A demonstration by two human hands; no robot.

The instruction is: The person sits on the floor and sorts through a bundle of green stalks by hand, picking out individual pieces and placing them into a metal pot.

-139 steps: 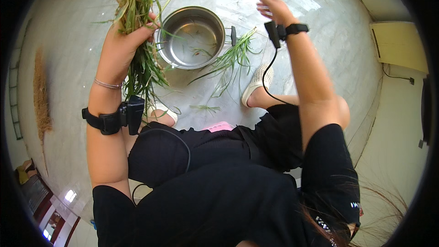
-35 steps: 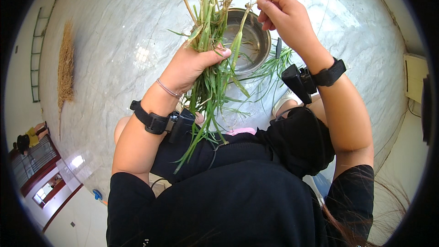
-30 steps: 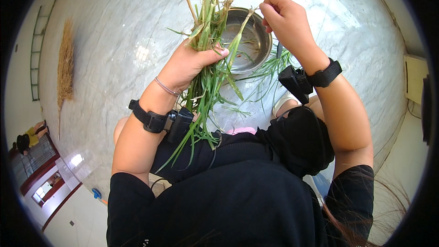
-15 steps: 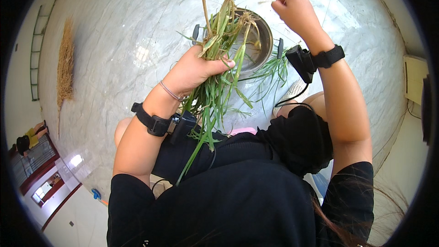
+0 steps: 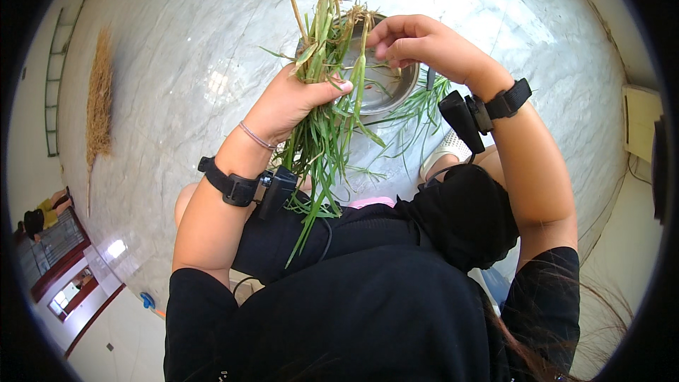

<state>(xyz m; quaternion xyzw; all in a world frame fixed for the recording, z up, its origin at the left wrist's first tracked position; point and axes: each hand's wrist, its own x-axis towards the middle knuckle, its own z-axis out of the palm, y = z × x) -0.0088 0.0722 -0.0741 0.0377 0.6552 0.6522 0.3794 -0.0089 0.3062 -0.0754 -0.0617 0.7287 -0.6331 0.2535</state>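
My left hand is closed round a bunch of long green grass. The brown, rooty ends of the grass point away from me, and its leaves hang down toward my lap. My right hand is over the right side of a metal pot, its fingers loosely bent and apart. Its fingertips are close to a pale stem at the bunch's right edge; whether they touch it I cannot tell. A few thin plant bits lie inside the pot, which the bunch partly hides.
Loose green blades lie on the marbled floor beside the pot. A straw broom lies at the left, near a green ladder. Another person is at the far left. A light shoe shows by my right knee.
My right hand has come down and left from beyond the pot to the bunch, its closed fingers loosening. My left hand and the grass have shifted slightly left and away from me.
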